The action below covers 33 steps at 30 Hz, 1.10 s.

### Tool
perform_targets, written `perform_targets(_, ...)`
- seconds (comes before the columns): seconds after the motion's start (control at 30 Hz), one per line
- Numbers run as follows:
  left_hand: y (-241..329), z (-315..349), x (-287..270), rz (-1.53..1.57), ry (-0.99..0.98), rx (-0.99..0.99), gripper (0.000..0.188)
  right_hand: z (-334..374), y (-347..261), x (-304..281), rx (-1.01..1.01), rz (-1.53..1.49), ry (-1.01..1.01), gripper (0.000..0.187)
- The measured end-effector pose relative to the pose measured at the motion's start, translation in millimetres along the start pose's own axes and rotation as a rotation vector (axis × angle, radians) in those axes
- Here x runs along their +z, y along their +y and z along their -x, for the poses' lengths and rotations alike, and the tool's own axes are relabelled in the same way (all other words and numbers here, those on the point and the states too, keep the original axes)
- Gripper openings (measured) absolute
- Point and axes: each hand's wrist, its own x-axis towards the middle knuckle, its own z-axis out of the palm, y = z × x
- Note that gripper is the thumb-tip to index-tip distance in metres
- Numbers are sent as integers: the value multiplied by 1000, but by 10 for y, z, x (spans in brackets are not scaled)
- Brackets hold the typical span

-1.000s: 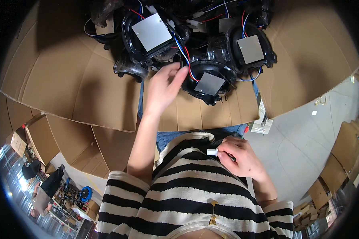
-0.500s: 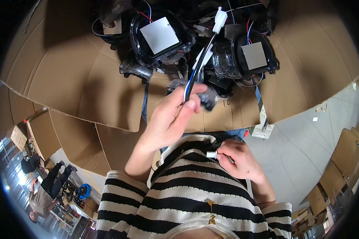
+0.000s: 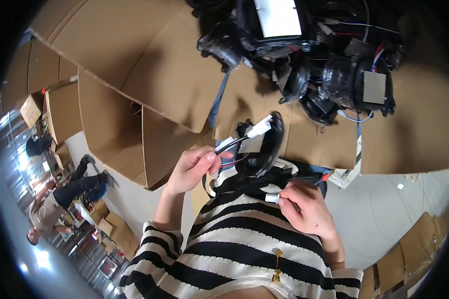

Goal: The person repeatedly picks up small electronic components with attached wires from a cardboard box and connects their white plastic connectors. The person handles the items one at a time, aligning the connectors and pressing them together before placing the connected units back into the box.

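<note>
Black wire lead with white plastic connector (image 3: 258, 130), lifted clear of the heaped black lamp housings (image 3: 329, 74) on the cardboard sheet's (image 3: 149, 60) far edge, now pinched by left hand (image 3: 192, 169); right hand (image 3: 307, 209) grasps small white plug (image 3: 272, 198) at chest.

Premises: a factory or assembly workshop. Cardboard sheeting (image 3: 149, 60) covers the bench. Wired black lamp units (image 3: 334, 65) are heaped on the cardboard; folded cartons (image 3: 110, 129) stand beside it.

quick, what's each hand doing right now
Left hand: closed on a black cable with a white plug.
Right hand: closed, pinching a small white connector.
</note>
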Motion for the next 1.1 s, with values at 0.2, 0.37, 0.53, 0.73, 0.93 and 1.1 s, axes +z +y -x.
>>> perform_targets(0.2, -209, 201, -39, 147, 137, -147, 28, -182, 0, 178, 17, -41, -76, 7)
perform_targets(0.37, -406, 215, -123, 293, 439, -110, 34, -251, 28, 240, 39, -62, -97, 7)
perform_targets(0.53, -395, 215, -149, 156, 599, -112, 34, -317, 57, 281, 79, -65, -128, 7)
perform_targets(0.73, -453, 304, -262, 446, 567, 56, 27, -504, 246, 436, 15, -27, -110, 5)
perform_targets(0.93, -323, 301, -206, 208, 322, 88, 29, -727, 436, 684, -125, -67, -96, 6)
perform_targets(1.1, -306, 92, -202, -103, -39, -161, 20, -666, 409, 542, 20, -137, -131, 6)
